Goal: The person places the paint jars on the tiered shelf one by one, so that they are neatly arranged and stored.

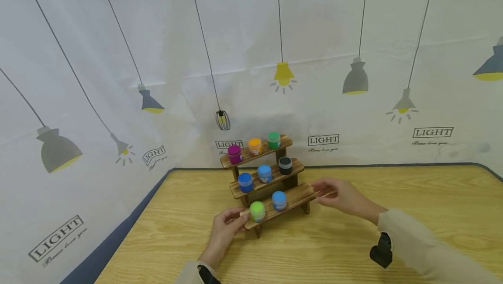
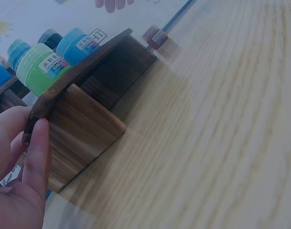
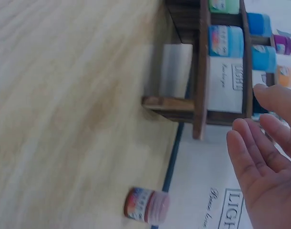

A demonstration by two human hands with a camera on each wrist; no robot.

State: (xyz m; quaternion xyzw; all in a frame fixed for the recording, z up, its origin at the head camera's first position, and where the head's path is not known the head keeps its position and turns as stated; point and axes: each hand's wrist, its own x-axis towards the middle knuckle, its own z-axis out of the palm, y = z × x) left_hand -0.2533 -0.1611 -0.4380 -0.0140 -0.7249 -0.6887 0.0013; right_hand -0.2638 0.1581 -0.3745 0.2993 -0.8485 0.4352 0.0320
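Note:
A three-tier wooden stand (image 1: 298, 193) holds several small paint jars. My left hand (image 1: 223, 233) pinches the left end of its lowest shelf, thumb on top beside the light green jar (image 1: 257, 212). A blue jar (image 1: 279, 201) stands further right on that shelf. Close to the shelf's right end is my right hand (image 1: 346, 197), its fingers loosely bent and holding nothing; in the right wrist view a gap shows between the fingers and the lowest shelf. A red jar (image 3: 144, 206) stands on the table off the stand's right side, not visible in the head view.
The middle shelf bears a dark blue jar (image 1: 245, 183), a light blue jar (image 1: 264, 174) and a black jar (image 1: 285, 166). On the top shelf are purple (image 1: 235, 155), orange (image 1: 255, 147) and green jars (image 1: 273, 140). Behind the wooden table (image 1: 165, 240) hangs a lamp-printed sheet (image 1: 251, 22).

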